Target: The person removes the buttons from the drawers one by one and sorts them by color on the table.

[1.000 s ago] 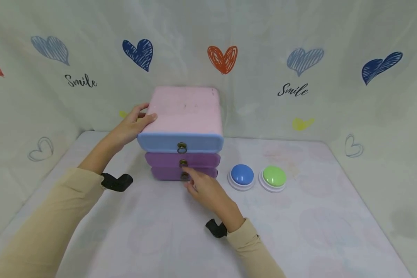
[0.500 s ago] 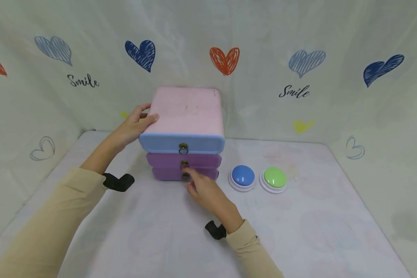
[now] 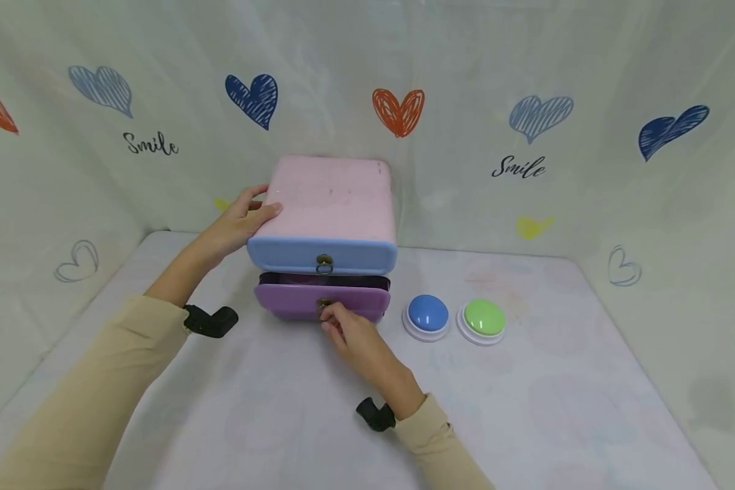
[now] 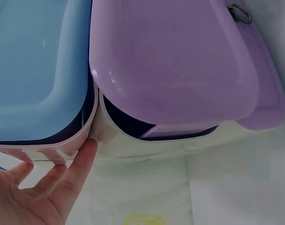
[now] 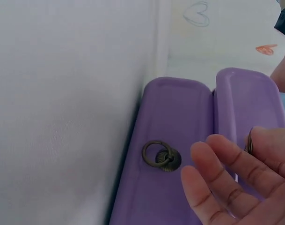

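A small chest with a pink top has a blue top drawer and two purple drawers below. The middle purple drawer juts forward, a dark gap showing above its front. My right hand pinches this drawer's brass ring pull between thumb and index finger. In the right wrist view the bottom purple drawer carries its own ring pull, untouched. My left hand presses on the chest's left side, thumb on the pink top; its straight fingers touch the side in the left wrist view.
Right of the chest, a blue push button and a green push button stand side by side on the white tabletop. A cloth backdrop printed with hearts hangs right behind the chest.
The middle purple drawer has slid out toward me, and my right hand has come back slightly with it. The bottom drawer is now covered in the head view. My left hand keeps its place.
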`<state>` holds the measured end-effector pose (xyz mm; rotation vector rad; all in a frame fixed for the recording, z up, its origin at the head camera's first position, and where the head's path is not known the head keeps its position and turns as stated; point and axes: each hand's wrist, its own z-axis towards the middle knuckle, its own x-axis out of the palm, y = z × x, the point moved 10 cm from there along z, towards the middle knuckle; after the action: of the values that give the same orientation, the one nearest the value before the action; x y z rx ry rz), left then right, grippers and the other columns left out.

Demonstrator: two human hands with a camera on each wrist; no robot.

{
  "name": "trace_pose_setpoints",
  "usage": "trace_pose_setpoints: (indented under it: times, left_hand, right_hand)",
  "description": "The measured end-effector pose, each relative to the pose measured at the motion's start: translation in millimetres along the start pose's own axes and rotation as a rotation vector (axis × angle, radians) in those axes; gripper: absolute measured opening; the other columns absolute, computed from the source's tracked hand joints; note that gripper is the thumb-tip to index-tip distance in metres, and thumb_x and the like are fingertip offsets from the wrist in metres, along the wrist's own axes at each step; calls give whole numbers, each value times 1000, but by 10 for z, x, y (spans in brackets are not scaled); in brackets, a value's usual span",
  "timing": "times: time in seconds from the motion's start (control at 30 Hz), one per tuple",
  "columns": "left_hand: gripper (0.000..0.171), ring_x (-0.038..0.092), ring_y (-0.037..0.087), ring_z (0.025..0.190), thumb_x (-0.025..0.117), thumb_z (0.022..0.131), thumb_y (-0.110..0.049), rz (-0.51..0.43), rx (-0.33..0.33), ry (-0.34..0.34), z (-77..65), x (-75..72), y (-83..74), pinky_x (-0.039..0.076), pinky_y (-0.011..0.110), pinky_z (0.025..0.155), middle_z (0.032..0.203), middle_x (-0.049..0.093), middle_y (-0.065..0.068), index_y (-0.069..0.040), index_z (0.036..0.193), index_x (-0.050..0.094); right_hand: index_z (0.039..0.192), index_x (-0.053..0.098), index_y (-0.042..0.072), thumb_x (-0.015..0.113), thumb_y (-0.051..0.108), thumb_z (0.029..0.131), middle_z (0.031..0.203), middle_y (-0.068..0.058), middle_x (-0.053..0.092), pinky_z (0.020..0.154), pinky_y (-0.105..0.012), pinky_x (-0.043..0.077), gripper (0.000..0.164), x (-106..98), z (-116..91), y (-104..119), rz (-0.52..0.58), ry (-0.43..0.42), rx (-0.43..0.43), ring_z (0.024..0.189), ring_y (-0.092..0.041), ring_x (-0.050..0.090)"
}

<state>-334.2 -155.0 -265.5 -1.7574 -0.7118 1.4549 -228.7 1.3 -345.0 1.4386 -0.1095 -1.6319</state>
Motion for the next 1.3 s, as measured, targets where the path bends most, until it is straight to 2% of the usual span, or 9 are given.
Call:
trace_pose_setpoints:
  times: [0.23, 0.57, 0.83, 1.07, 1.3]
  left_hand:
    - [79, 35, 45, 126, 41, 93, -52, -3, -4, 12, 20, 13, -2, 30, 63, 102, 149, 18, 25, -18, 151, 0]
    - [78, 34, 45, 127, 41, 93, -51, -10, -3, 13, 5, -3, -4, 27, 64, 103, 149, 19, 25, -17, 151, 1]
    - [76, 34, 45, 127, 40, 94, -50, -13, 8, 16, -8, -10, -3, 27, 63, 103, 149, 19, 26, -17, 151, 1]
    - [76, 35, 45, 127, 39, 94, -50, -6, 9, 15, -13, -9, 4, 28, 63, 102, 148, 20, 25, -18, 151, 1]
    - [75, 35, 45, 126, 39, 95, -48, -10, 13, 18, 5, -10, 8, 28, 63, 102, 148, 20, 26, -18, 151, 1]
  right_hand:
    - [96, 57, 8, 56, 14, 93, 89, -2, 64, 70, -20, 49, 6, -22, -100, 62, -22, 4, 0, 75, -9, 57]
    - [93, 55, 9, 58, 15, 91, 83, 1, 63, 65, -16, 47, 7, -18, -179, 237, -152, 34, -63, 71, -6, 55]
    - [92, 52, 10, 59, 15, 91, 79, 2, 59, 60, -14, 43, 9, 4, -234, 340, -263, 93, -98, 66, -5, 52]
    - [87, 50, 11, 57, 14, 92, 72, 4, 52, 53, -13, 35, 9, 42, -278, 395, -289, 150, -106, 60, -5, 45]
    - [89, 53, 12, 60, 11, 89, 71, 5, 53, 52, -15, 35, 7, 51, -321, 478, -400, 128, -165, 60, -7, 47]
